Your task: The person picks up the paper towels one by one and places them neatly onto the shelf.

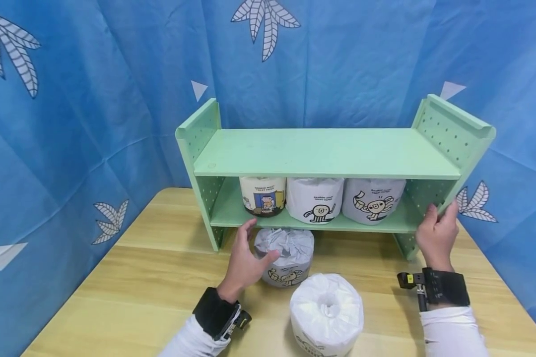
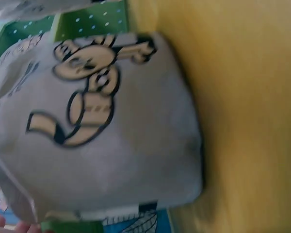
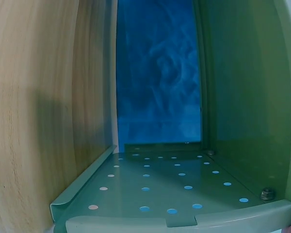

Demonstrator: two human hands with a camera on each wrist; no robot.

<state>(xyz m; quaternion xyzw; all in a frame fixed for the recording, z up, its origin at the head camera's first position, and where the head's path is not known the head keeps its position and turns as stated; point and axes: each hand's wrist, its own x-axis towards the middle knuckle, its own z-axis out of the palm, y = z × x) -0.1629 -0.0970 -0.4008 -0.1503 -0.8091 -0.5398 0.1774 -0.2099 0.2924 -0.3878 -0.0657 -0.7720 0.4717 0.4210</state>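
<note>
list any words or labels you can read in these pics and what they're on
"BAMBOO MOIST TOILET PAPER", only just legible, on the left shelf roll.
Small print above the cartoons on the middle shelf roll and the right shelf roll: too blurred to read.
Print on the two table rolls: unreadable.

A shelf [image 1: 326,153] stands at the back of the surface [image 1: 152,277]. Three rolls [image 1: 314,199] sit side by side on its lower board. Before it lie two wrapped rolls [image 1: 287,258], one nearer than the other.
</note>
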